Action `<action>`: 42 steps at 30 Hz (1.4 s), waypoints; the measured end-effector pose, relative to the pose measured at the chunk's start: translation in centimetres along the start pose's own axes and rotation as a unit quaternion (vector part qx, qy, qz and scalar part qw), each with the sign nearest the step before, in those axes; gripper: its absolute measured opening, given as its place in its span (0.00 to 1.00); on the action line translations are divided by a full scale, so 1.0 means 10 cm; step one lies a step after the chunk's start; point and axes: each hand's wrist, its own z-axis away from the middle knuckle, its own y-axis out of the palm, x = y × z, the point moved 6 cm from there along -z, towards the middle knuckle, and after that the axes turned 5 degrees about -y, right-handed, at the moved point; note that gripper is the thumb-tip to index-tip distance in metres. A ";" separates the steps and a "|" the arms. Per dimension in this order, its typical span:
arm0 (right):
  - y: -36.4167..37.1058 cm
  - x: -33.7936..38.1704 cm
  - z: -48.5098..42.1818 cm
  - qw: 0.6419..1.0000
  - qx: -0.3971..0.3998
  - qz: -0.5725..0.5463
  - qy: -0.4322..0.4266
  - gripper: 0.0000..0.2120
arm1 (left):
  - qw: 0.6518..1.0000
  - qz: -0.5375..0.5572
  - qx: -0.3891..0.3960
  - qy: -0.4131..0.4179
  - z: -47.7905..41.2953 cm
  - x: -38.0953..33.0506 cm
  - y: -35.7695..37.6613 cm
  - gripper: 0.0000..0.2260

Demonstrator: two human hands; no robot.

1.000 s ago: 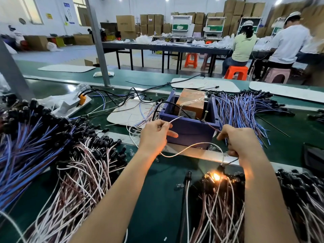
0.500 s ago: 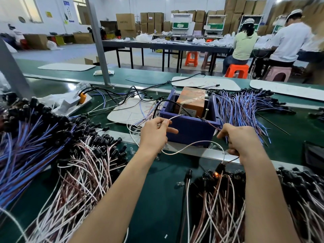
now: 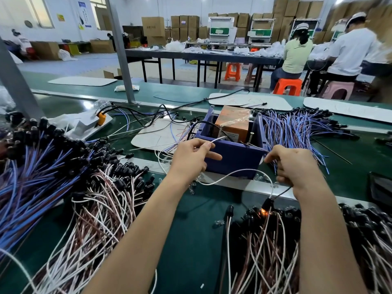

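My left hand [image 3: 191, 160] pinches the end of a white wire [image 3: 233, 174] in front of a purple box [image 3: 233, 160] that holds an orange block [image 3: 233, 122] and upright screws. The wire loops down and right to a black lamp holder [image 3: 267, 203], whose bulb glows faintly orange. My right hand [image 3: 297, 168] is curled on a dark wire running to the same holder, at the box's right front corner.
Piles of lamp leads surround me: blue-wired [image 3: 27, 172] at the left, pink and white [image 3: 99, 211] in the middle, more [image 3: 275, 251] at the front right, blue ones [image 3: 297, 128] behind the box. Two people [image 3: 297, 54] sit at a far table.
The bulb's bright glow has faded to a dim orange spot. Both hands stay almost where they were at the box.
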 end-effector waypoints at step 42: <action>0.45 0.65 0.81 0.892 0.392 0.193 -0.114 0.08 | 0.846 -0.518 -0.003 -0.128 -0.05 0.11 -1.08 0.12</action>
